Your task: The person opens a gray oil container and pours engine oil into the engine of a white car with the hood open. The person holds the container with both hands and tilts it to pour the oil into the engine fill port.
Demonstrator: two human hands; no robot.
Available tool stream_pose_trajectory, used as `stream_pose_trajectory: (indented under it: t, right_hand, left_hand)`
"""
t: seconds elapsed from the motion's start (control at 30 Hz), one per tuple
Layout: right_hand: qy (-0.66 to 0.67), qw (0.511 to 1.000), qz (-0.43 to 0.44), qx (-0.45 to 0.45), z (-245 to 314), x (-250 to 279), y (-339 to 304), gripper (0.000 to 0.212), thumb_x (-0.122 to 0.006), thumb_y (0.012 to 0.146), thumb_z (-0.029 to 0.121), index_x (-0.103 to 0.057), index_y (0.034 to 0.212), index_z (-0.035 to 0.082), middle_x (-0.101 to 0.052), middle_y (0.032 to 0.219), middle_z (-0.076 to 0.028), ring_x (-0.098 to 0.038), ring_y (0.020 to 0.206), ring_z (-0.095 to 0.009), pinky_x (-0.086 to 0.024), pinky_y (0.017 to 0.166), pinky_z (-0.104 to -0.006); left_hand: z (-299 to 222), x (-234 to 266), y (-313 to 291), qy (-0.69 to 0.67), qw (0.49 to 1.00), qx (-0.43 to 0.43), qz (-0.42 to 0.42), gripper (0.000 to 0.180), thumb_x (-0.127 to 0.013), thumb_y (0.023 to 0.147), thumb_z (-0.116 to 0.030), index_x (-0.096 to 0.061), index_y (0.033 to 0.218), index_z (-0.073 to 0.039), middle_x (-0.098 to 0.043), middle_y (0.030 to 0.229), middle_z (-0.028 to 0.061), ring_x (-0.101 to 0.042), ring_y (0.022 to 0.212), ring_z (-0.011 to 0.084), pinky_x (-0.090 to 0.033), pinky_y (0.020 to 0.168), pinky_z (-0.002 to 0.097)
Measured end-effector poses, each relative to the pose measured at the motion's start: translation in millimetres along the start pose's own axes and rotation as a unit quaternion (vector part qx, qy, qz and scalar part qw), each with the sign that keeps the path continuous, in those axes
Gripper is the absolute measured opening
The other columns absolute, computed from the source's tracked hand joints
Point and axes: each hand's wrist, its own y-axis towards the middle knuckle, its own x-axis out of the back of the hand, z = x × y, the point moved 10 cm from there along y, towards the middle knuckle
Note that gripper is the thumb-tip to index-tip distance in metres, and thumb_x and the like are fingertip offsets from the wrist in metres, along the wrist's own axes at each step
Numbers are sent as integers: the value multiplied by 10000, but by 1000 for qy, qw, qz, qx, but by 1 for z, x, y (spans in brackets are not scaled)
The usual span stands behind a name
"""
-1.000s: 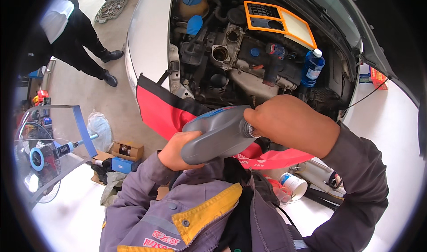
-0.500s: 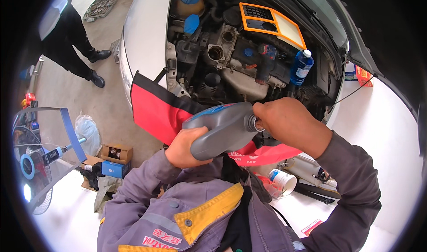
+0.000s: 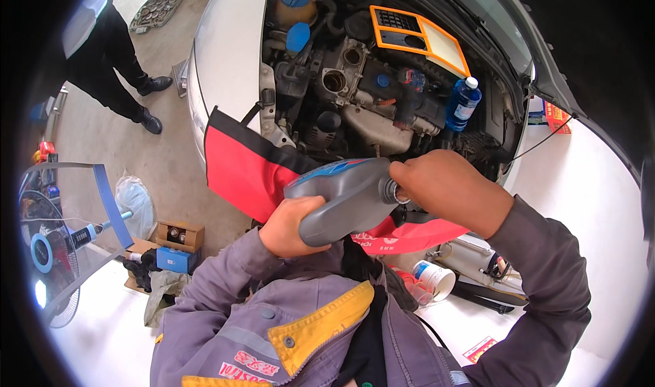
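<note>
My left hand (image 3: 293,226) is wrapped around a grey plastic jug (image 3: 351,206) with a blue and red label, like an engine oil jug. It lies tilted on its side in front of me, its neck towards the right. My right hand (image 3: 454,189) is closed at the jug's mouth, fingertips against the neck. Whatever those fingers pinch is hidden behind the hand. Just beyond the jug is a car's open engine bay with the bare engine (image 3: 358,90). A red fender cover (image 3: 239,162) with black edging hangs over the car's front.
An orange-framed air filter (image 3: 447,49) and a bottle of blue fluid (image 3: 462,106) rest on the engine bay's far right. Another person (image 3: 109,66) stands at the left. A fan (image 3: 48,254), boxes (image 3: 179,237) and a white bucket (image 3: 437,278) are on the floor.
The jug and both hands have shifted very slightly to the right in the picture. The grip of each hand looks the same.
</note>
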Motion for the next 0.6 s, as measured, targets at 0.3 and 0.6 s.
stream_pose_trajectory:
  t: [0.3,0.6]
  right_hand:
    - [-68,993,-26,-90,18,-11,-7,145,-629,787,61,-546,900,27,-616,774,-131,-677,687,-291,-540,571,-379]
    - [-65,977,-120,-162,10,-17,-15,148,-653,822,122,-542,876,40,-617,757,-120,-671,669,-287,-542,572,-366]
  left_hand:
    - [1,-2,-5,9,1000,-19,-10,335,-814,625,-146,-568,836,-60,-592,769,150,-613,777,382,-489,656,427]
    - [0,-4,-9,16,999,-27,-24,325,-818,640,-158,-573,831,-63,-597,777,148,-612,766,383,-488,652,428]
